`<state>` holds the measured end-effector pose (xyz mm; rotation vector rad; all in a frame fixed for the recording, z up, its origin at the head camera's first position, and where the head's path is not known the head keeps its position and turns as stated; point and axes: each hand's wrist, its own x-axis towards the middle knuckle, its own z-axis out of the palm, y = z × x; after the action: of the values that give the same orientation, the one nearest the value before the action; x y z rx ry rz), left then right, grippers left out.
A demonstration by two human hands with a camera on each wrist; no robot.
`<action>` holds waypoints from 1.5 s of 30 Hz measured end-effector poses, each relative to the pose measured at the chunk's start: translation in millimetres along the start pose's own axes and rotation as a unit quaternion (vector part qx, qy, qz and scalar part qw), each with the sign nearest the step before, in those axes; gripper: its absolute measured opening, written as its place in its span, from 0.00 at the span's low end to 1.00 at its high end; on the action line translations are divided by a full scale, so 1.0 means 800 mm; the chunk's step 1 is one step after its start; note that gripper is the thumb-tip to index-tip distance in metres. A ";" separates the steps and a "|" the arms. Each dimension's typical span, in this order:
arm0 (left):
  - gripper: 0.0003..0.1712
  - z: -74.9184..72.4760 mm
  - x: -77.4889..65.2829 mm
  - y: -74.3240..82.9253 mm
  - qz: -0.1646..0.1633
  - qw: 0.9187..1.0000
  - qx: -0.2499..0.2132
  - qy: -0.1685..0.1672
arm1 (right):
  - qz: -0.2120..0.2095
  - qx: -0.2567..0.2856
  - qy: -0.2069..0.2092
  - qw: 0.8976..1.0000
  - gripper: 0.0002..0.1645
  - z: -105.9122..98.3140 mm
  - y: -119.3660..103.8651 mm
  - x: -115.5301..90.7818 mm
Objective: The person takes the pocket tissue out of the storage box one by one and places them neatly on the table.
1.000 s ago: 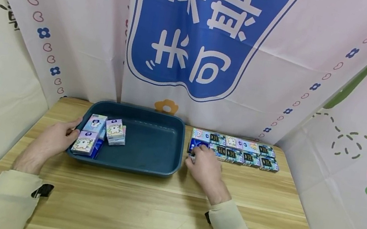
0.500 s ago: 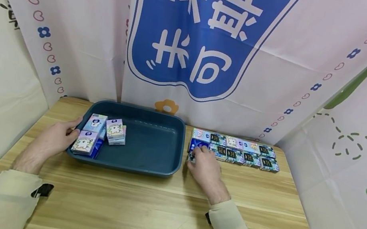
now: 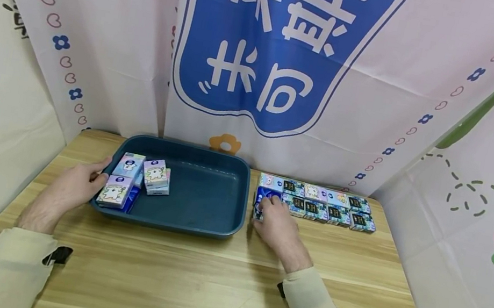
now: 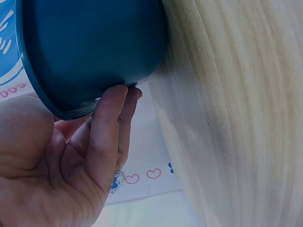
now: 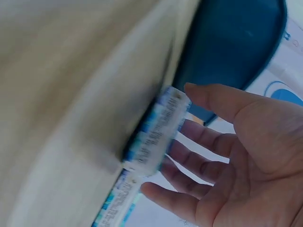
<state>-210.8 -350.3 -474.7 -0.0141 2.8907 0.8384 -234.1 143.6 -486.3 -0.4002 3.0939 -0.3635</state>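
My left hand [image 3: 75, 181] grips the left rim of a dark teal tray [image 3: 195, 230]; in the left wrist view its fingers curl against the outer wall [image 4: 94, 56]. Inside the tray's left part lie several pocket tissue packs [image 3: 115, 191], pastel with cartoon prints, and a dark blue one under them. Right of the tray, my right hand [image 3: 278, 225] pinches a small patterned tissue pack [image 5: 157, 132] at the left end of the rows, thumb at its corner and fingers behind. A dark blue pack [image 3: 268, 194] shows just beyond the fingertips.
Two rows of tissue packs [image 3: 316, 209] stretch right along the table's back edge, by a printed cloth backdrop [image 3: 371, 115]. White printed cloths also hang at both sides. The wooden table [image 3: 166, 282] spreads in front of the tray.
My right thumb has shifted slightly toward me and away from the fingertips, and more of the small pack shows between them. The left hand and tray have stayed put.
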 end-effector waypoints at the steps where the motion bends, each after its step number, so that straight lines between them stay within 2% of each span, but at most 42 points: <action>1: 0.37 -0.001 -0.002 0.003 -0.001 1.000 0.000 0.001 | 0.001 0.001 0.001 1.000 0.26 -0.003 -0.002 0.000; 5: 0.37 -0.001 -0.002 0.003 0.000 1.000 0.002 0.003 | -0.016 0.010 0.028 0.999 0.25 -0.014 -0.013 0.004; 8: 0.37 -0.001 -0.003 0.003 -0.005 1.000 0.002 0.001 | -0.037 0.015 0.048 0.998 0.20 -0.019 -0.025 0.008; 14: 0.38 -0.001 -0.001 0.003 -0.012 1.000 -0.002 -0.006 | -0.046 0.024 0.063 0.997 0.19 -0.028 -0.056 0.015; 20: 0.38 -0.001 -0.001 0.003 -0.021 1.000 -0.003 -0.010 | -0.084 0.033 0.080 0.993 0.19 -0.031 -0.092 0.021; 28: 0.38 0.000 -0.001 0.004 -0.018 1.000 -0.002 -0.002 | -0.132 0.017 0.091 0.987 0.21 -0.013 -0.139 0.033; 45: 0.38 0.001 0.000 0.006 -0.016 1.000 0.000 0.002 | -0.183 -0.002 0.057 0.981 0.28 0.033 -0.214 0.062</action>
<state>-210.9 -345.9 -472.8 -0.0632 2.8861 0.8347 -237.8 -36.2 -471.5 -0.9874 3.1207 -0.3922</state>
